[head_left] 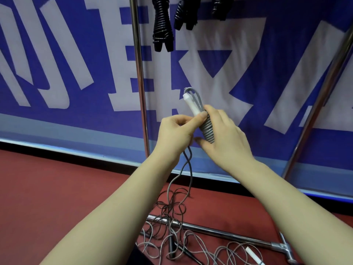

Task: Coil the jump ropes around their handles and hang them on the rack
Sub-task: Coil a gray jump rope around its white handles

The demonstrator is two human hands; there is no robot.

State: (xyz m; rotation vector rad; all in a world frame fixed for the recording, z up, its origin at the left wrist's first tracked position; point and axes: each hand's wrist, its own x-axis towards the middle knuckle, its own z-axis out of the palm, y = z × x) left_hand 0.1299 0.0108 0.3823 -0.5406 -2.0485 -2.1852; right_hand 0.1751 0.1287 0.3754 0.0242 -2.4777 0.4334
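Note:
I hold white jump-rope handles (192,104) upright at chest height, with grey rope coiled (208,129) tightly around their lower part. My right hand (225,134) grips the coiled section from the right. My left hand (177,129) pinches the rope at the left side of the coil. Two loose grey strands (188,169) hang down from my hands to the floor. The rack's metal post (140,77) stands just behind. Three coiled black jump ropes (162,25) hang from the rack at the top.
A tangle of loose ropes (172,222) lies on the red floor over the rack's base bar (219,231). Another white handle (253,255) lies at the lower right. A blue and white banner (76,64) covers the wall behind. A slanted rack post (321,96) rises on the right.

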